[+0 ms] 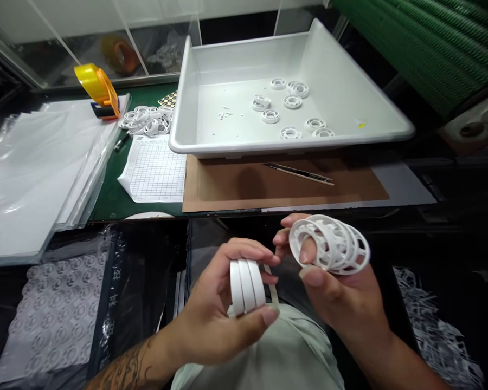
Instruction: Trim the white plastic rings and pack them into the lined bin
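Observation:
My left hand [223,319] grips a stack of three white rings [247,286] between thumb and fingers, their smooth outer rims facing up. To its right, my right hand [341,303] holds several white openwork rings [333,245], fanned out and overlapping, with a fingertip showing through the nearest one. The two stacks are apart, both above my lap. Beyond them on the bench, a white tray [244,147] holds several loose white rings [293,102] and small white scraps [225,114].
A knife [299,173] lies on brown cardboard [223,187]. Left of the tray are a ring pile [148,120], a printed sheet [156,170], a tape dispenser [100,92] and plastic bags [32,168]. Ring sheets [61,309] lie lower left, white scraps [439,330] lower right.

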Action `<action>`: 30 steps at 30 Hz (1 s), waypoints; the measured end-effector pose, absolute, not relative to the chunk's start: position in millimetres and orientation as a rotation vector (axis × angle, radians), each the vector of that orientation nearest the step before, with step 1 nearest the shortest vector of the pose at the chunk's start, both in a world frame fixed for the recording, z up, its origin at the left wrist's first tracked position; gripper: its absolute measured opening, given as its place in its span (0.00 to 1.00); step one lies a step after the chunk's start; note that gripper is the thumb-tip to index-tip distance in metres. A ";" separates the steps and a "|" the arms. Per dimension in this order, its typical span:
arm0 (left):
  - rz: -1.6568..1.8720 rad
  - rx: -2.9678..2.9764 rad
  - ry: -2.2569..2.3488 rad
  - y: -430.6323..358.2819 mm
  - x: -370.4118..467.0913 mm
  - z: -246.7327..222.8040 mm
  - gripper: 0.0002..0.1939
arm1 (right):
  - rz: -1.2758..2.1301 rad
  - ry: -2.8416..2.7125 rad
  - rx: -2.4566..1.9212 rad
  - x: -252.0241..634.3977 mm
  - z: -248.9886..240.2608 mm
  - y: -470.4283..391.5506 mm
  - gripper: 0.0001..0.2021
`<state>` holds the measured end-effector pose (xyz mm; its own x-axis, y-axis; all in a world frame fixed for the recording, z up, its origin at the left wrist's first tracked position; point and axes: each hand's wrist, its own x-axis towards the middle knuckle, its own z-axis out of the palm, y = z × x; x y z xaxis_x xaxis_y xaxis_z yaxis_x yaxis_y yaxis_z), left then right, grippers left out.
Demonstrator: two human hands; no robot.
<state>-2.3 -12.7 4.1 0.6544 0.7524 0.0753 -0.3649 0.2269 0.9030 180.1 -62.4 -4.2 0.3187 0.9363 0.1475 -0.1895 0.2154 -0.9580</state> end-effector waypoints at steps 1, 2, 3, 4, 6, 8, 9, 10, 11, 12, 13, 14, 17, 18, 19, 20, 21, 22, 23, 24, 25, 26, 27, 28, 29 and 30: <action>0.815 1.155 0.403 -12.5 -2.1 4.5 0.30 | 0.988 -0.885 -1.069 178.1 -0.1 -62.0 0.15; 0.838 1.222 0.389 -12.3 -1.9 5.1 0.32 | 1.014 -0.888 -1.097 176.2 4.2 -61.8 0.16; 0.864 1.288 0.387 -12.0 -1.7 5.9 0.33 | 1.024 -0.906 -1.119 174.3 8.6 -61.8 0.18; 0.891 1.350 0.394 -11.7 -1.6 7.0 0.33 | 1.032 -0.927 -1.141 172.4 12.8 -61.7 0.20; 0.931 1.452 0.427 -11.7 -1.9 9.3 0.31 | 1.041 -0.958 -1.169 168.5 19.8 -61.4 0.23; 0.957 1.513 0.452 -12.1 -2.4 11.4 0.30 | 1.089 -0.976 -1.172 164.8 23.7 -60.4 0.23; 0.968 1.525 0.460 -12.4 -2.5 12.2 0.29 | 1.121 -0.990 -1.171 163.3 24.0 -59.8 0.22; 0.982 1.527 0.462 -12.5 -2.4 12.9 0.29 | 1.144 -1.005 -1.174 162.5 23.2 -59.3 0.22; 0.991 1.514 0.465 -12.4 -2.2 13.3 0.28 | 1.145 -1.011 -1.181 162.4 21.3 -58.9 0.22; 0.996 1.486 0.462 -12.1 -1.9 13.6 0.27 | 1.124 -1.009 -1.191 163.3 18.4 -58.6 0.23; 0.995 1.445 0.456 -11.5 -1.7 13.8 0.27 | 1.094 -0.991 -1.203 165.0 14.8 -58.5 0.23; 0.988 1.394 0.453 -10.7 -1.5 13.8 0.26 | 1.071 -0.964 -1.211 167.4 10.8 -58.5 0.24; 0.950 1.252 0.439 -8.3 -2.2 13.6 0.25 | 1.037 -0.898 -1.202 177.2 0.0 -58.4 0.20; 0.934 1.214 0.438 -7.8 -2.6 13.5 0.24 | 1.029 -0.891 -1.196 180.2 -2.3 -58.4 0.17; 0.917 1.178 0.436 -7.6 -3.0 13.3 0.24 | 1.015 -0.889 -1.194 182.7 -3.6 -58.4 0.15; 0.903 1.144 0.431 -7.5 -3.4 13.1 0.24 | 1.000 -0.895 -1.189 184.5 -3.9 -58.4 0.13; 0.891 1.112 0.426 -7.6 -3.7 12.9 0.24 | 0.992 -0.906 -1.183 185.8 -3.4 -58.5 0.11; 0.877 1.085 0.425 -7.6 -4.1 12.8 0.25 | 0.988 -0.924 -1.179 186.5 -2.2 -58.7 0.10; 0.863 1.065 0.427 -7.6 -4.6 12.7 0.26 | 0.981 -0.953 -1.175 186.9 -0.6 -58.9 0.09; 0.849 1.052 0.434 -7.4 -5.1 12.7 0.27 | 0.966 -0.993 -1.175 187.1 1.1 -59.2 0.08; 0.836 1.041 0.442 -7.0 -5.7 12.8 0.28 | 0.948 -1.036 -1.183 187.3 2.6 -59.5 0.07; 0.824 1.034 0.446 -6.5 -6.3 12.9 0.29 | 0.927 -1.076 -1.191 187.4 3.7 -60.0 0.06; 0.812 1.026 0.453 -6.0 -6.9 13.0 0.30 | 0.903 -1.111 -1.194 187.6 4.3 -60.5 0.06; 0.802 1.019 0.461 -5.4 -7.4 13.1 0.30 | 0.880 -1.142 -1.190 187.8 4.1 -61.2 0.06; 0.794 1.011 0.471 -5.0 -7.6 13.1 0.30 | 0.860 -1.170 -1.175 187.9 3.3 -62.0 0.06; 0.788 1.003 0.482 -4.9 -7.5 12.9 0.29 | 0.841 -1.204 -1.153 188.0 1.8 -62.8 0.06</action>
<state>-7.5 -4.9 12.9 0.6354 0.7721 -0.0080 -0.3590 0.3046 0.8822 188.0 -62.8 1.8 0.2008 0.9452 0.2575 0.0836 0.2453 -0.9658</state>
